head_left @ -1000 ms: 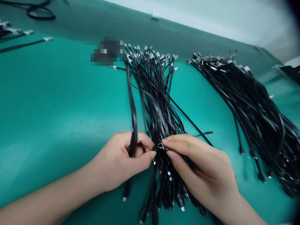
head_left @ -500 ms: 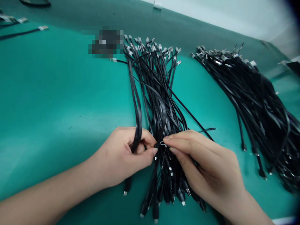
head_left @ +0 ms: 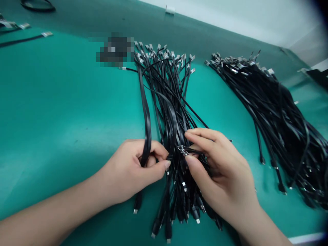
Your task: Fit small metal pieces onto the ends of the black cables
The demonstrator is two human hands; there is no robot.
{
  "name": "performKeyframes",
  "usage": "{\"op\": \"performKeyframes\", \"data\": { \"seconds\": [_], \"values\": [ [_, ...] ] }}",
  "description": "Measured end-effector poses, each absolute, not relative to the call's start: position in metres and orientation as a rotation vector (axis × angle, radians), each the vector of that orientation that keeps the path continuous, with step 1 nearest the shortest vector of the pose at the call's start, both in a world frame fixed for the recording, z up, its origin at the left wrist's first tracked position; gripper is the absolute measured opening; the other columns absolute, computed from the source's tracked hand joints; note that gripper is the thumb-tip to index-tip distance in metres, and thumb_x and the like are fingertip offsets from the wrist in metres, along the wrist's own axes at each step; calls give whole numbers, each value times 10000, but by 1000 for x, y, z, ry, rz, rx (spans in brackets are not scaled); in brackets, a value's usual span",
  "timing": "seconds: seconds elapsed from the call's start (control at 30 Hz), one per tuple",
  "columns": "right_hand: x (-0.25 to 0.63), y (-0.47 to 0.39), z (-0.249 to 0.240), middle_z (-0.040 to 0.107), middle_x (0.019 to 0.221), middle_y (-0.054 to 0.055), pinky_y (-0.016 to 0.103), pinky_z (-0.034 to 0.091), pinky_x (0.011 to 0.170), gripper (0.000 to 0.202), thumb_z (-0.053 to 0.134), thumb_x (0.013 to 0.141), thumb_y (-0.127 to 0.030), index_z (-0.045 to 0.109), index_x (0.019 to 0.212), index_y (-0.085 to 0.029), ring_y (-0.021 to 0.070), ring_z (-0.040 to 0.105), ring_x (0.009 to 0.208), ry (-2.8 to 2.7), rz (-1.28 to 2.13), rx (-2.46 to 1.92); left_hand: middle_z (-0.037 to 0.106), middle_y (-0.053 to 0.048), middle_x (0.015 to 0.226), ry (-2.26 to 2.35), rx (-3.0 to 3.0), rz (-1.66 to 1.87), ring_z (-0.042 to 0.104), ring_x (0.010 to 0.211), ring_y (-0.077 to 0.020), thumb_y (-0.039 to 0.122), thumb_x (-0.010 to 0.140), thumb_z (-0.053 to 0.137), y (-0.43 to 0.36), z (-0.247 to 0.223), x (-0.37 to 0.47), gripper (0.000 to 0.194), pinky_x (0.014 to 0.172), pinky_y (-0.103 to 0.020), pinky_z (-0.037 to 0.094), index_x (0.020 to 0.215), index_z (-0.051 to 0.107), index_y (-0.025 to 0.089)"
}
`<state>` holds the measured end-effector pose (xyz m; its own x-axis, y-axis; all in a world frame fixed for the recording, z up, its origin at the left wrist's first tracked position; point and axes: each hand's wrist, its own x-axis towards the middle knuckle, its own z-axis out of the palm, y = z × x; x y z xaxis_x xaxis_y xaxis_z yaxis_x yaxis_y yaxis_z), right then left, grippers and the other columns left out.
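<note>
A bundle of flat black cables [head_left: 166, 99] with silver plugs runs down the middle of the green surface. My left hand [head_left: 140, 171] is closed, its thumb and forefinger pinching a black cable near its lower connector, while other cable strands pass through its curled fingers. On the bundle's right side, my right hand [head_left: 220, 171] holds a thin black cord with a small shiny metal piece [head_left: 182, 149] near the thumb tip. Its upper fingers are partly raised. Cable plugs [head_left: 168, 235] hang below both hands.
A second large pile of black cables [head_left: 276, 102] lies on the right of the green table [head_left: 64, 112]. At the upper left are a few cable ends [head_left: 46, 34] and a black loop [head_left: 38, 5]. A pixelated dark patch is near the bundle's top.
My right hand has moved slightly up and away from my left fingertips, with its fingers spread more and the metal piece with it. My left hand keeps its pinch. The view has shifted slightly.
</note>
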<state>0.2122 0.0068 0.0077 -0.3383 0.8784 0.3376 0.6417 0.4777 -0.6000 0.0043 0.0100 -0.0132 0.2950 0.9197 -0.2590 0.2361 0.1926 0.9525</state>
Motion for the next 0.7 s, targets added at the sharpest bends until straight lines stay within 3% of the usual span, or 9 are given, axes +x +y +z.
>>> {"op": "performKeyframes", "data": {
  "seconds": [0.17, 0.3, 0.47, 0.7],
  "values": [
    [211, 6, 3, 690, 1164, 82, 332, 606, 855, 127, 609, 968, -173, 689, 1057, -215, 200, 702, 1062, -1972, 777, -1270, 404, 89, 472, 1184, 1220, 691, 330, 421, -70, 294, 810, 692, 11, -11, 3, 163, 401, -205, 234, 692, 637, 195],
    [205, 0, 2, 764, 962, 25, 306, 614, 694, 153, 596, 981, -194, 656, 1109, -253, 168, 754, 801, -1809, 988, -1310, 453, 89, 422, 1168, 1139, 684, 383, 354, -66, 297, 809, 705, 13, -11, 3, 129, 353, -189, 222, 739, 676, 193],
    [195, -3, 5, 752, 714, 4, 259, 564, 503, 78, 630, 913, -217, 688, 965, -211, 154, 711, 590, -1703, 985, -1398, 467, 88, 423, 1142, 1123, 703, 388, 355, -56, 280, 803, 713, 14, -12, 3, 129, 349, -167, 235, 712, 691, 192],
    [193, 1, 6, 751, 681, -1, 229, 551, 465, 93, 627, 903, -212, 713, 936, -196, 134, 685, 537, -1704, 1029, -1400, 444, 99, 425, 1130, 1129, 727, 363, 356, -43, 253, 814, 711, 14, -13, 4, 125, 342, -157, 217, 706, 690, 193]
  ]
}}
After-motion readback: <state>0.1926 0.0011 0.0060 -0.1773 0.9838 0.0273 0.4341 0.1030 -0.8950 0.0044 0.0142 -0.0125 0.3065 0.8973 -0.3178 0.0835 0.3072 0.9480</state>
